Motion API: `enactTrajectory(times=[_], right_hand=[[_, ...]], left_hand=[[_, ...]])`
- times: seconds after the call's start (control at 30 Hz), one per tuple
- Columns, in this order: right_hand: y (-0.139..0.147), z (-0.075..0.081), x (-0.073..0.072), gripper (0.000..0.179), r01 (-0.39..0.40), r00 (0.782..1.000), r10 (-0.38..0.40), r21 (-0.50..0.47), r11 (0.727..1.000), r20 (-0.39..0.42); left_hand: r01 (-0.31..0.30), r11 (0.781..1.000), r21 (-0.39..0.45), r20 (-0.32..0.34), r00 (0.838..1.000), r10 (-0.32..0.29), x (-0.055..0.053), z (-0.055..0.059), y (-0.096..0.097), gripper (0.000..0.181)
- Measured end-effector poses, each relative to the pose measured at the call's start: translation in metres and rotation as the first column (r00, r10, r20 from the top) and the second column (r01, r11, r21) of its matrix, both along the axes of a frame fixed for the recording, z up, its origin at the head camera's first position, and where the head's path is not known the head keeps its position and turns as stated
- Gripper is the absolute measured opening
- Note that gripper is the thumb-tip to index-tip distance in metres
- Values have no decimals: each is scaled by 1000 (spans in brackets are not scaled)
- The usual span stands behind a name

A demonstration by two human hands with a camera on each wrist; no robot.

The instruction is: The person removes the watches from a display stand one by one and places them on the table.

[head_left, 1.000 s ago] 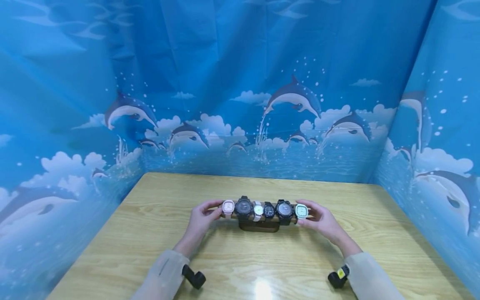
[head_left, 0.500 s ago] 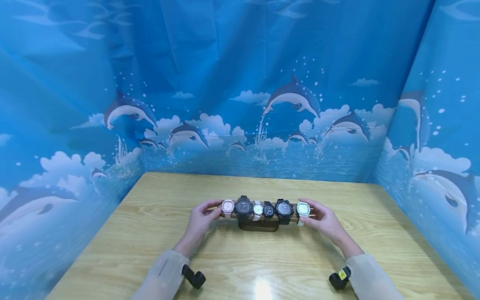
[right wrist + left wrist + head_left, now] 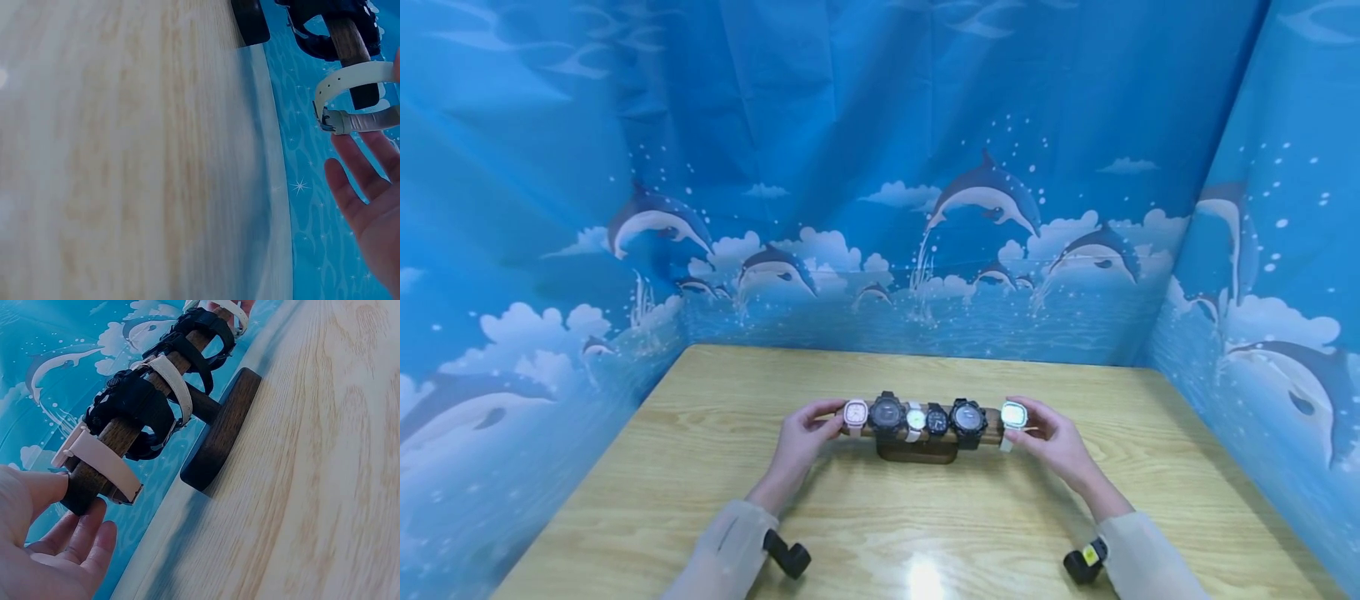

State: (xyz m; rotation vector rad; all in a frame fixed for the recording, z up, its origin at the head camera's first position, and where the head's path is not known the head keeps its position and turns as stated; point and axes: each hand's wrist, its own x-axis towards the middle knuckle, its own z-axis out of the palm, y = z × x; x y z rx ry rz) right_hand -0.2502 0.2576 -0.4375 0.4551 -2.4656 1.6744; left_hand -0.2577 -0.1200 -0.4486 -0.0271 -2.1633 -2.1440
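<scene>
Head view: left grip (image 3: 805,428) holds rack (image 3: 917,452); right grip (image 3: 1054,439) pinches end watch (image 3: 1014,414), fitting or removing unclear; next needs straight sliding.

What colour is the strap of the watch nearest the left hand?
The watch strap is pale pink, seen best in the left wrist view.

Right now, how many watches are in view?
6. Left to right along the wooden stand: pink watch by the left hand, large black watch, white watch, small black watch, another large black watch, pale watch in the right hand. None seems hidden.
</scene>
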Motion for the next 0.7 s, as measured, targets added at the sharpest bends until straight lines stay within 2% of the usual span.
enactTrajectory(times=[0.23, 0.4, 0.7], right_hand=[[6, 1, 5, 55, 43, 998, -42, 31, 999, -35], [9, 2, 9, 54, 45, 999, -44, 46, 998, -32], [11, 4, 19, 50, 45, 996, -41, 59, 997, -78]], left_hand=[[-2, 1000, 20, -19, 1000, 3, 0, 1, 1, 26], [-2, 1000, 28, -22, 1000, 3, 1, 0, 1, 26], [1, 1000, 25, -32, 999, 0, 0, 0, 0, 26]])
